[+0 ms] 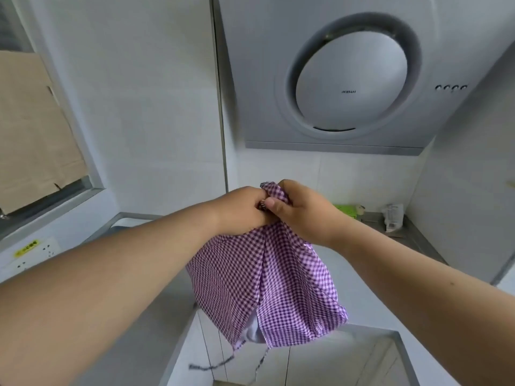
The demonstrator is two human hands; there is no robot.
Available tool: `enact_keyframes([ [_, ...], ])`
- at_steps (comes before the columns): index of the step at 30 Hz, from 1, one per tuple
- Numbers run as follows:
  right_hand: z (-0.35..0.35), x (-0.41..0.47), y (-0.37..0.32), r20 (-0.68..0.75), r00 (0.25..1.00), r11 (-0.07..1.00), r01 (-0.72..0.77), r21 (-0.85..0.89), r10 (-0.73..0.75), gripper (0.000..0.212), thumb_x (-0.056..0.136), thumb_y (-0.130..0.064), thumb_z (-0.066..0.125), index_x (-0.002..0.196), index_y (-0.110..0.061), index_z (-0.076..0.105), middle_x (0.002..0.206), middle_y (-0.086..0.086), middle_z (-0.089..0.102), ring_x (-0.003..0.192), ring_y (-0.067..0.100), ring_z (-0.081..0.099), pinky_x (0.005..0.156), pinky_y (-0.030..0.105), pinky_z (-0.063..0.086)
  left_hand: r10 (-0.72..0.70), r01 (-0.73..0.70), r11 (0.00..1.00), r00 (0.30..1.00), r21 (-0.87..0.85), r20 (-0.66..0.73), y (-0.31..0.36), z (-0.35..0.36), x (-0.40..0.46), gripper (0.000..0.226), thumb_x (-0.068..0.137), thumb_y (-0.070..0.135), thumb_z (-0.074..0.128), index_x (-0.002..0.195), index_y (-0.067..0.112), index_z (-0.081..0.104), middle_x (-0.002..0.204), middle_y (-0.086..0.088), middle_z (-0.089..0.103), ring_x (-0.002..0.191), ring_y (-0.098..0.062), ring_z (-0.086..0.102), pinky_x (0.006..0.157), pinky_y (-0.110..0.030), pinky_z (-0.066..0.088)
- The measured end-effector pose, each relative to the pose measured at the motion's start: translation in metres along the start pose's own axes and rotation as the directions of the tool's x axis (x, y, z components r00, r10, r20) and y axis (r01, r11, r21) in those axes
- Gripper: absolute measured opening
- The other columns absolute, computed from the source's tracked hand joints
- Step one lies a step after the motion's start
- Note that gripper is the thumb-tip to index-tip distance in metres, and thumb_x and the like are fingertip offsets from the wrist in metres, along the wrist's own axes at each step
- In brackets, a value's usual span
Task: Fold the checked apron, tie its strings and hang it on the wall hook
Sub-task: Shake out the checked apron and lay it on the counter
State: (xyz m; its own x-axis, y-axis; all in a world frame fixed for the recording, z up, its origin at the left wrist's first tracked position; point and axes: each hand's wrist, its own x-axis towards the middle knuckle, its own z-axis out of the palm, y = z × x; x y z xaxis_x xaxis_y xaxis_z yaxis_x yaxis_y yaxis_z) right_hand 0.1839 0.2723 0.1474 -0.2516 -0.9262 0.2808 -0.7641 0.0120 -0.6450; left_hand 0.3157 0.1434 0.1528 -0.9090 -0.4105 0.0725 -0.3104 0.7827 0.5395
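Two bare hands meet in front of a white tiled wall, the left hand (pixel 242 210) and right hand (pixel 303 215) both gripping the bunched top of a purple checked apron (pixel 267 282). It hangs below them, strings (pixel 220 364) dangling, beneath a grey range hood (pixel 348 79).

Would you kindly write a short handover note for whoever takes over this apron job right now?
Left hand: shut on the top of the purple-and-white checked cloth apron.
Right hand: also shut on that bunched top, touching the left.
Apron hangs in the air before the silver range hood; two thin strings dangle loose below.
Done: apron gathered, apparently folded.
Left: tie the strings, hang it up; no hook in view.
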Motion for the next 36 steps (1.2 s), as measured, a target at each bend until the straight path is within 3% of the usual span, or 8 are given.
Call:
enact_keyframes([
  [8, 0.009, -0.014, 0.023, 0.233, 0.971, 0.997, -0.046, -0.068, 0.06, 0.021, 0.096, -0.033, 0.068, 0.115, -0.03, 0.059, 0.105, -0.018, 0.068, 0.095, 0.007, 0.066, 0.084, 0.028, 0.049, -0.113, 0.112, 0.994, 0.987, -0.012, -0.115, -0.008, -0.036, -0.014, 0.02, 0.103, 0.03, 0.06, 0.12, 0.029, 0.07, 0.111, 0.012, 0.073, 0.1, -0.007, 0.066, 0.089, -0.027, 0.053],
  [16, 0.045, -0.044, 0.045, 0.42, 0.889, 0.791, 0.386, -0.474, -0.182, 0.03, 0.096, -0.057, 0.049, 0.09, -0.028, 0.054, 0.08, -0.013, 0.056, 0.088, 0.018, 0.051, 0.084, 0.035, 0.038, -0.133, 0.148, 0.986, 0.974, 0.073, -0.183, -0.025, -0.055, -0.029, 0.015, 0.105, 0.037, 0.058, 0.106, 0.028, 0.07, 0.103, 0.009, 0.073, 0.094, -0.012, 0.068, 0.083, -0.032, 0.054],
  [21, 0.049, -0.053, 0.052, 0.629, 0.718, 0.853, 0.097, -0.513, 0.297, 0.052, 0.098, -0.061, 0.054, 0.128, -0.019, 0.063, 0.114, -0.001, 0.072, 0.092, 0.018, 0.067, 0.096, 0.036, 0.055, -0.186, 0.217, 0.971, 0.95, 0.102, -0.249, -0.042, -0.062, -0.038, 0.016, 0.105, 0.036, 0.055, 0.105, 0.029, 0.069, 0.102, 0.008, 0.071, 0.093, -0.014, 0.067, 0.075, -0.032, 0.049],
  [24, 0.034, -0.054, 0.075, 0.653, 0.57, 0.818, -0.064, -0.571, 0.5, 0.055, 0.101, -0.054, 0.055, 0.138, -0.015, 0.054, 0.13, 0.001, 0.067, 0.085, 0.013, 0.078, 0.074, 0.029, 0.061, -0.224, 0.257, 0.965, 0.914, 0.055, -0.339, -0.053, -0.071, -0.044, 0.018, 0.104, 0.033, 0.055, 0.11, 0.027, 0.07, 0.103, 0.006, 0.071, 0.092, -0.015, 0.066, 0.075, -0.034, 0.05],
  [27, 0.001, -0.054, 0.091, 0.531, 0.43, 0.655, -0.218, -0.724, 0.73, 0.05, 0.105, -0.039, 0.053, 0.145, -0.009, 0.048, 0.129, 0.009, 0.067, 0.071, 0.011, 0.077, 0.059, 0.021, 0.057, -0.266, 0.295, 0.955, 0.867, 0.004, -0.422, -0.062, -0.081, -0.05, 0.015, 0.103, 0.03, 0.055, 0.107, 0.026, 0.069, 0.1, 0.004, 0.072, 0.089, -0.017, 0.067, 0.073, -0.034, 0.051],
  [29, -0.017, -0.052, 0.097, 0.431, 0.362, 0.519, -0.196, -0.832, 0.827, 0.061, 0.103, -0.047, 0.057, 0.147, -0.005, 0.049, 0.128, 0.013, 0.07, 0.081, 0.018, 0.077, 0.079, 0.03, 0.062, -0.294, 0.317, 0.948, 0.844, -0.026, -0.449, -0.063, -0.085, -0.052, 0.017, 0.103, 0.029, 0.054, 0.108, 0.023, 0.069, 0.099, 0.0, 0.072, 0.089, -0.019, 0.067, 0.076, -0.036, 0.054],
  [32, -0.023, -0.042, 0.091, 0.43, 0.583, 0.607, -0.141, -0.782, 0.689, 0.091, 0.082, -0.083, 0.056, 0.145, -0.018, 0.053, 0.139, 0.003, 0.065, 0.119, 0.021, 0.066, 0.108, 0.043, 0.049, -0.284, 0.296, 0.955, 0.87, -0.031, -0.403, -0.052, -0.082, -0.052, 0.018, 0.103, 0.028, 0.055, 0.111, 0.022, 0.07, 0.101, 0.001, 0.072, 0.089, -0.016, 0.066, 0.073, -0.032, 0.051],
  [36, 0.007, -0.03, 0.062, 0.387, 0.881, 0.962, -0.244, -0.125, 0.274, 0.116, 0.058, -0.093, 0.067, 0.151, -0.03, 0.039, 0.142, -0.009, 0.055, 0.128, 0.014, 0.056, 0.113, 0.041, 0.045, -0.192, 0.204, 0.979, 0.939, 0.011, -0.287, -0.021, -0.058, -0.04, 0.017, 0.104, 0.029, 0.056, 0.112, 0.023, 0.07, 0.103, 0.006, 0.07, 0.091, -0.011, 0.065, 0.071, -0.029, 0.048],
])
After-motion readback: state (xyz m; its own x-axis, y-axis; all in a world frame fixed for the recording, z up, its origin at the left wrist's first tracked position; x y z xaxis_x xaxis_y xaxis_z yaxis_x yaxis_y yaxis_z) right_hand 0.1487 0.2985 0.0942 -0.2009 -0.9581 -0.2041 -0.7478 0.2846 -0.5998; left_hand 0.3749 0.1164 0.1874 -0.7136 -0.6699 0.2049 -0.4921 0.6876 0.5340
